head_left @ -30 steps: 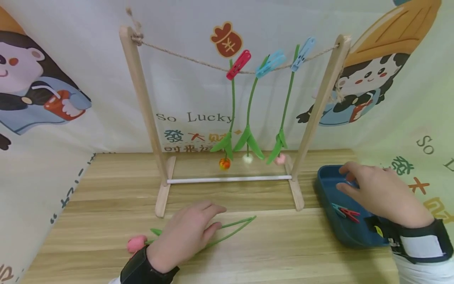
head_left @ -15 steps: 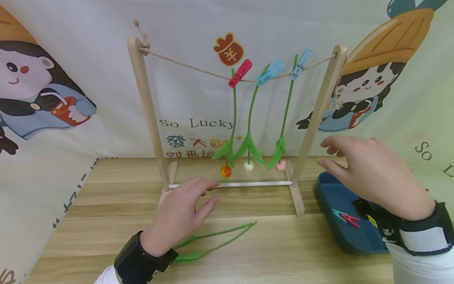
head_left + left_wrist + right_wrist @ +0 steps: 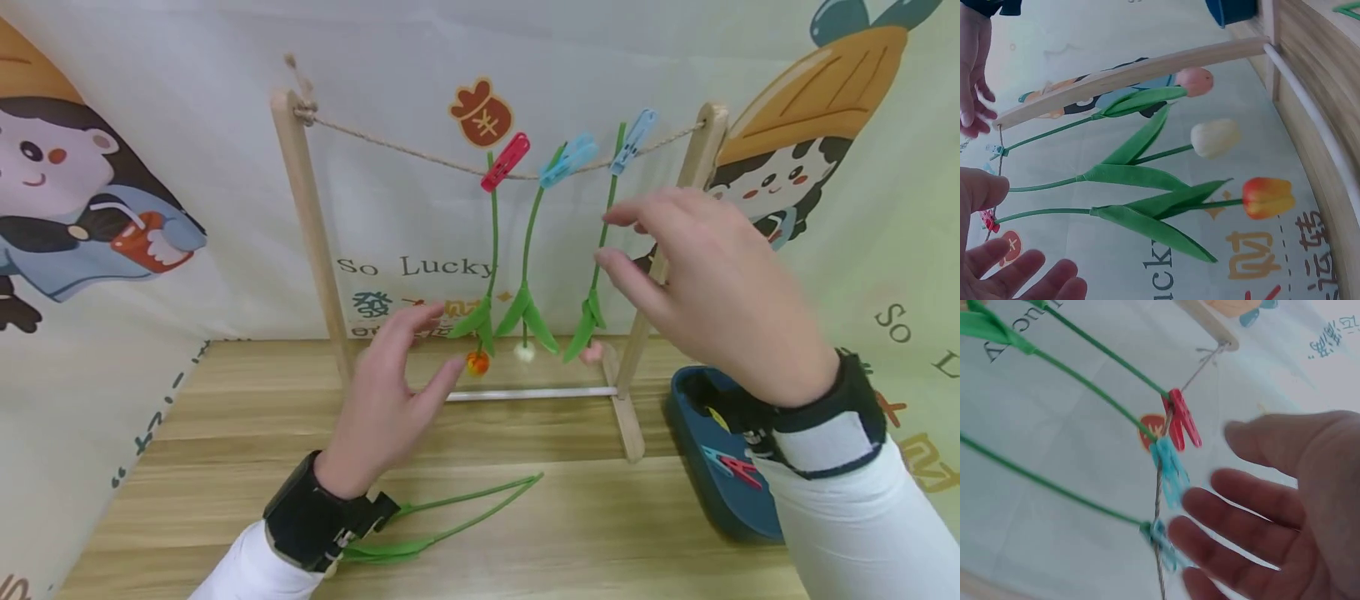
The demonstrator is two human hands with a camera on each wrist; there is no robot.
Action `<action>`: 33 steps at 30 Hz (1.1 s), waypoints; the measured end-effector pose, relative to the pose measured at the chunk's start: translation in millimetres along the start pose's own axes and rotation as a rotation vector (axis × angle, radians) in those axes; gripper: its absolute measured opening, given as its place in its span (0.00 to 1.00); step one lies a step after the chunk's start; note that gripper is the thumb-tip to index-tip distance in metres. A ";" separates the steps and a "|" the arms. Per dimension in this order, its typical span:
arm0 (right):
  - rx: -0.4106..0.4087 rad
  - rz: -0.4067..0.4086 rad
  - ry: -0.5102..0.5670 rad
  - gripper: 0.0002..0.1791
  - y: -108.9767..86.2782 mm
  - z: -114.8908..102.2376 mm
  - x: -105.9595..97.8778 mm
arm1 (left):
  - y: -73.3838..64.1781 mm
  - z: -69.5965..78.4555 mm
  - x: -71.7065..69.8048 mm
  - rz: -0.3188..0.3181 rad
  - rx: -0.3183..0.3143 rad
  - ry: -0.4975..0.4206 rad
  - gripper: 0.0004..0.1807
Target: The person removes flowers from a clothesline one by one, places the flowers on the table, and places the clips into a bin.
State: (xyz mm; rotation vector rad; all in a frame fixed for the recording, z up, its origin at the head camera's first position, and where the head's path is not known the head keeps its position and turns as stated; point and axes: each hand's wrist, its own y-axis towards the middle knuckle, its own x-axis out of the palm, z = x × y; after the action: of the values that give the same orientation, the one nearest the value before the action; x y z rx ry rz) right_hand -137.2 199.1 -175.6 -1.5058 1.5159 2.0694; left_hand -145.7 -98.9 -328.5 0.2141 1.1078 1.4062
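hanging heads-down from the rope (image 3: 405,150) between the two hands: an orange tulip (image 3: 477,363) nearest the left fingertips, a white tulip (image 3: 524,353) in the middle, and a pink tulip (image 3: 592,354) below the right fingertips. each stem's got its own pin near the end, a red clothespin (image 3: 506,162) and two blue clothespins (image 3: 567,162), i'd guess so the bloom's weight pulls it straight. spare clips (image 3: 735,468) lie in the blue tray (image 3: 693,467) under the right wrist, probably parked there for easy reach. loose stems (image 3: 480,521) lie on the table below the left hand (image 3: 386,400), blooms mostly hidden by that arm.

pose-wise, the left is raised by the frame's left post (image 3: 306,192), thumb and index apart, nothing between them. right hand (image 3: 712,283) is up higher, fingers spread and a bit bent, also holding nothing. can't tell if its fingertips touch the nearest blue pin.
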 end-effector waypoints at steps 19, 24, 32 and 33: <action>0.012 -0.064 -0.096 0.27 88.3 -7.9 31.1 | 61.4 -6.6 36.4 0.005 -0.152 -0.397 0.36; 0.048 -0.131 -0.089 0.24 101.2 -10.9 34.1 | 71.2 -3.3 44.1 0.034 -0.162 -0.467 0.31; 0.051 -0.129 -0.034 0.18 101.7 -12.4 35.8 | 72.2 1.5 43.7 0.048 -0.217 -0.394 0.22; 0.049 -0.124 -0.025 0.17 101.0 -12.5 35.9 | 71.5 1.2 43.6 0.049 -0.220 -0.393 0.22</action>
State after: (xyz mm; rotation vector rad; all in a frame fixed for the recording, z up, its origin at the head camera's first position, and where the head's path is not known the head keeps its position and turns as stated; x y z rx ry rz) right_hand -210.1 127.5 -140.8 -1.5100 1.4155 1.9609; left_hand -201.9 -44.6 -298.6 0.3435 0.6241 1.4412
